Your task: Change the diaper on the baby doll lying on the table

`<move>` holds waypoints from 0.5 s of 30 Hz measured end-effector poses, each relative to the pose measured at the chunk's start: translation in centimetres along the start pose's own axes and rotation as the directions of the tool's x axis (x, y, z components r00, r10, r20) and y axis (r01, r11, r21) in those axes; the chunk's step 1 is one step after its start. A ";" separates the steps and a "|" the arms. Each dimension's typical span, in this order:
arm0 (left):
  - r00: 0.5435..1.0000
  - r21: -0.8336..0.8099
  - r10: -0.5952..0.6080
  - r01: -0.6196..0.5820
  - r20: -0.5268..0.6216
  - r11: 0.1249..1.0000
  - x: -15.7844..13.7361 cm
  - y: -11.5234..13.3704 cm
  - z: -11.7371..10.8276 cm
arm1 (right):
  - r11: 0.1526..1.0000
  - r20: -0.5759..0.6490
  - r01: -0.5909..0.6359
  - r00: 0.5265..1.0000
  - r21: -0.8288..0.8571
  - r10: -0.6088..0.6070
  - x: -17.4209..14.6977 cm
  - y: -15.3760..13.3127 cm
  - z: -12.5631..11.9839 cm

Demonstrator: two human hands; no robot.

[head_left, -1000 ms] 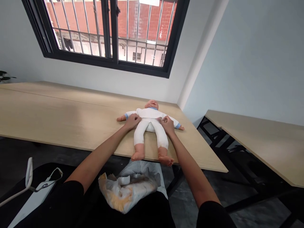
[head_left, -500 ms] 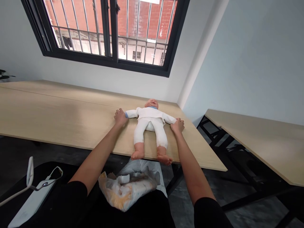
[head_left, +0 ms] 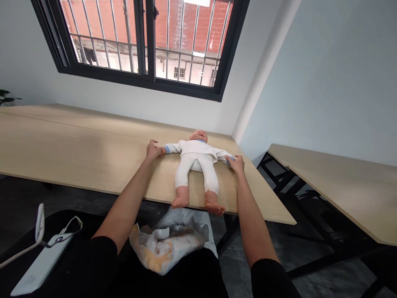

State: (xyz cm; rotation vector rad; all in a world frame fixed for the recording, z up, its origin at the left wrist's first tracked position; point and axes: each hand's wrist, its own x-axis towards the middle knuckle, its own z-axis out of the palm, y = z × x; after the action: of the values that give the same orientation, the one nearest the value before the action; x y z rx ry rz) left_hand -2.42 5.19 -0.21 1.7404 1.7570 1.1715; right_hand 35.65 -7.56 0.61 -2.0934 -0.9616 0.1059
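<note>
A baby doll (head_left: 197, 150) in a white top and white trousers with blue cuffs lies on its back on the wooden table (head_left: 102, 161). Its head points toward the wall, and its bare feet reach the table's front edge. Both doll arms are spread sideways. My left hand (head_left: 152, 150) is closed on the doll's hand at the left, just beyond the blue cuff. On the other side, my right hand (head_left: 236, 163) pinches the doll's sleeve end at the blue cuff; the doll's hand there is mostly hidden by my fingers.
On my lap rests a crumpled plastic bag (head_left: 167, 250) with white and orange contents. A white power bank (head_left: 43, 263) with a cable lies at the lower left. Another table (head_left: 338, 182) stands to the right, and a barred window (head_left: 142, 78) is in the wall ahead.
My left hand has shifted slightly left, from the cuff to the doll's hand. My right hand has moved slightly right, toward the sleeve end. Both blue cuffs now show more.
</note>
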 end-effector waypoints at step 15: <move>0.975 0.202 0.149 -0.181 0.166 0.962 -0.3 1.0 -0.1 | 0.992 0.014 -0.059 0.998 0.112 0.058 -0.2 0.3 0.0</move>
State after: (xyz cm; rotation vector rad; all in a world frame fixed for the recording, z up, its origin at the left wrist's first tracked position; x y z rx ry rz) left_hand -1.84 4.76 0.50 2.0798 1.7297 0.9114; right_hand 35.63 -7.82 0.34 -2.0192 -0.8804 0.1979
